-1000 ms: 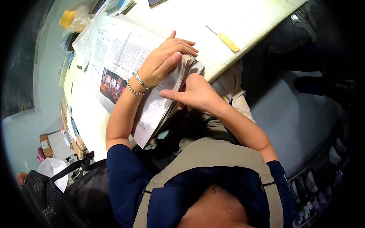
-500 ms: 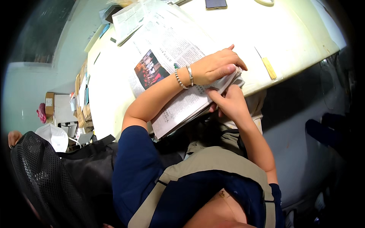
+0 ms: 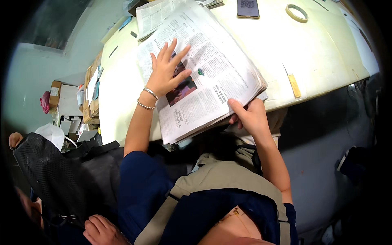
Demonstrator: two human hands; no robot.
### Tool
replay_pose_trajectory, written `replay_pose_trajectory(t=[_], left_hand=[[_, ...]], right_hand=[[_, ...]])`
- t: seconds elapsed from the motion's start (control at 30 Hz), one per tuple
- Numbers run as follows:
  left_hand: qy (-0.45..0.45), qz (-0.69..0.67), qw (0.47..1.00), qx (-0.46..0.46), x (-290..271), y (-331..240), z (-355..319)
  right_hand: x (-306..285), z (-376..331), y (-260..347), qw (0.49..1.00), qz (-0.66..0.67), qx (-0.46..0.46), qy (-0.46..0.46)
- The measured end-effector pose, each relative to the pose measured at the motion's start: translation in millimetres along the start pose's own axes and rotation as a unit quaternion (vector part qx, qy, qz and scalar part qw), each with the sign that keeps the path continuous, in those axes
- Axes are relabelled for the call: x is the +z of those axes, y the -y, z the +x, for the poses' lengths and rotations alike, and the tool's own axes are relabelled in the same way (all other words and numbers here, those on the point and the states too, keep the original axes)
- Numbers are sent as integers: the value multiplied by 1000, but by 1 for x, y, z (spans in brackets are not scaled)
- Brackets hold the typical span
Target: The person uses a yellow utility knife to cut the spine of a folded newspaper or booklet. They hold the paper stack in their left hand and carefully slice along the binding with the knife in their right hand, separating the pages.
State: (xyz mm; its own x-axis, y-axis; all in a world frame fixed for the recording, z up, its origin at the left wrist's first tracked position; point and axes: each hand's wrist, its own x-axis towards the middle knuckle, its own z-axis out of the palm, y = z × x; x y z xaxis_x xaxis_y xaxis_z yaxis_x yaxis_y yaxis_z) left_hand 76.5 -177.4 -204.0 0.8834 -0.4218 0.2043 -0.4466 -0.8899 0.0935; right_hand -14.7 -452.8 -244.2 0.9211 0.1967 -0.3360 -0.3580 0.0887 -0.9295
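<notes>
Your left fingers [image 3: 173, 51] spreading flat, pressing down on thick stack of printed newspaper sheets [image 3: 204, 77] lying at near edge of pale worktable [image 3: 326, 61]. Your right hand [image 3: 251, 116] pinching stack's near corner, thumb on top. Stack looking gathered and squared; sheets not yet lifted. Beyond: yellow-handled cutter [image 3: 294, 85], tape roll [image 3: 297, 12], dark phone [image 3: 248, 8].

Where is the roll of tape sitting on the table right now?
In the head view, the roll of tape lies flat on the pale table at the far edge, right of the dark phone and beyond the newspaper stack.
</notes>
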Motion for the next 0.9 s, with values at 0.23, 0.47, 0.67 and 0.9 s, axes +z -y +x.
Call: replay_pose_trajectory(t=[0.23,0.47,0.67,0.9], left_hand=[[47,-33,998,-16,15,10,-1],[48,-464,884,36,-15,-6,-18],[78,-650,752,69,-34,-41,-75],[-162,-165,967,106,-6,-44,-84]], right_hand=[[6,-5,20,998,39,-47,14],[-5,12,77,988,139,-42,52],[-5,25,93,979,203,12,-2],[-4,31,94,987,159,-22,32]])
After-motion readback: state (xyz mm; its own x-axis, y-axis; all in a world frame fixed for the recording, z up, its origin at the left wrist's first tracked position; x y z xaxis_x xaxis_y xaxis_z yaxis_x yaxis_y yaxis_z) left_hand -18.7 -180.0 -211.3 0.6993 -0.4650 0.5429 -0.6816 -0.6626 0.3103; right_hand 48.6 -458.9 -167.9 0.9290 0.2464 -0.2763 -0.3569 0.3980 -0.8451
